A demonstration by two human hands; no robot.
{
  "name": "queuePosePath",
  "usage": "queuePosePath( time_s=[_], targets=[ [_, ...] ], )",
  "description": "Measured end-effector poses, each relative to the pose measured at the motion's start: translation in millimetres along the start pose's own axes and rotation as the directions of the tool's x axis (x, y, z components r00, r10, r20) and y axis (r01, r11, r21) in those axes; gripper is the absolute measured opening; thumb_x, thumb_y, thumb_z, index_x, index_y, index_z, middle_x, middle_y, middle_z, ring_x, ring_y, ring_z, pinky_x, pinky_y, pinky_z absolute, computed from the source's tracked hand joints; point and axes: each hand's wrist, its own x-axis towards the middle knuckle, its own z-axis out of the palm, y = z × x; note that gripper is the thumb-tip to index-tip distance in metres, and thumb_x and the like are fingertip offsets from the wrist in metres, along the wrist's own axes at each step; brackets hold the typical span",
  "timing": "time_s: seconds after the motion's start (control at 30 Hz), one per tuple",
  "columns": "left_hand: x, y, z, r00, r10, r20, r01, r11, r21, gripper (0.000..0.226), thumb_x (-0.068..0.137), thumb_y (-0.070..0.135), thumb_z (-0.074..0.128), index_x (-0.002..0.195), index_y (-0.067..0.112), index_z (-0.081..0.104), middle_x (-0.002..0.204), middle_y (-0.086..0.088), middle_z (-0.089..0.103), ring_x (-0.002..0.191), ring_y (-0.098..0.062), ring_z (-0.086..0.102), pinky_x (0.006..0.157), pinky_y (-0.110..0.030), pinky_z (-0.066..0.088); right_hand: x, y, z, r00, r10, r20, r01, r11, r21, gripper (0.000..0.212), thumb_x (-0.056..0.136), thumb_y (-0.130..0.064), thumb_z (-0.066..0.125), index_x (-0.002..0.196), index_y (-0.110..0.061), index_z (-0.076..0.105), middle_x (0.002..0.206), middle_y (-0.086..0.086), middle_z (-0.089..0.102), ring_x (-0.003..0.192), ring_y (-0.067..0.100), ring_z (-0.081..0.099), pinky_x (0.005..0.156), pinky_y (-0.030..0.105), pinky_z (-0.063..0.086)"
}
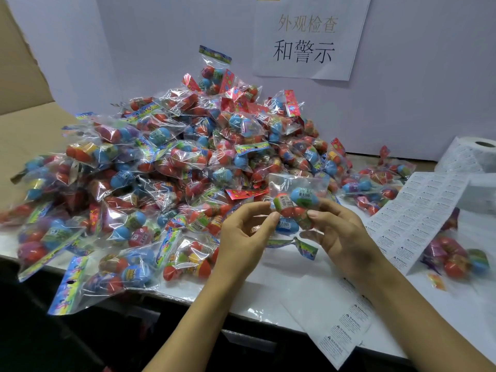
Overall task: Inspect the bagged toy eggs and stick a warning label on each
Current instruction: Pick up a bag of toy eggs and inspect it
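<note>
A clear bag of toy eggs [295, 204], with blue, red and green eggs inside, is held up between both hands above the table's front edge. My left hand [243, 237] pinches its left side with thumb and fingertips. My right hand [338, 232] grips its right side, fingers curled round the eggs. The bag's printed header card [300, 245] hangs down below the hands. A big heap of bagged eggs [166, 170] covers the table to the left and behind. A strip of warning labels [413, 218] runs from a roll [472, 157] at the right.
A second label strip [341, 328] hangs over the white table's front edge [257, 315]. One bag of eggs [453, 256] lies apart at the far right. A paper sign [306, 38] is stuck on the white back wall. Cardboard [24, 84] stands at the left.
</note>
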Motion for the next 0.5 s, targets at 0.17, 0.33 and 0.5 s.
queuePosePath(
  time_s=[0.17,0.33,0.5],
  targets=[
    [-2,0,3,0.998,0.062,-0.005,-0.061,0.997,0.037,0.036,0.089,0.02,0.078,0.122,0.028,0.066,0.124,0.001,0.064,0.113,-0.017,0.068,0.091,-0.035,0.06,-2,1,7,0.993,-0.098,-0.066,0.094,0.994,-0.053,0.031,0.071,-0.017,0.08,0.103,-0.017,0.077,0.102,0.01,0.078,0.087,0.023,0.074,0.07,0.029,0.06],
    [-4,3,5,0.996,0.015,0.086,-0.015,1.0,0.003,0.048,0.088,0.042,0.07,0.129,0.019,0.067,0.115,-0.001,0.074,0.106,-0.017,0.071,0.089,-0.035,0.059,-6,5,9,0.992,-0.064,0.109,0.072,0.995,-0.076,0.031,0.079,-0.019,0.08,0.11,-0.016,0.078,0.114,0.016,0.074,0.106,0.031,0.071,0.079,0.037,0.059],
    [-1,5,2,0.997,-0.071,0.016,0.073,0.989,-0.129,0.037,0.087,0.043,0.07,0.115,0.02,0.072,0.103,-0.021,0.072,0.097,-0.037,0.071,0.081,-0.045,0.061,-9,3,12,0.988,-0.086,0.127,0.102,0.987,-0.128,0.034,0.073,-0.033,0.085,0.101,-0.015,0.081,0.099,0.013,0.077,0.092,0.026,0.073,0.075,0.035,0.06]
  ],
)
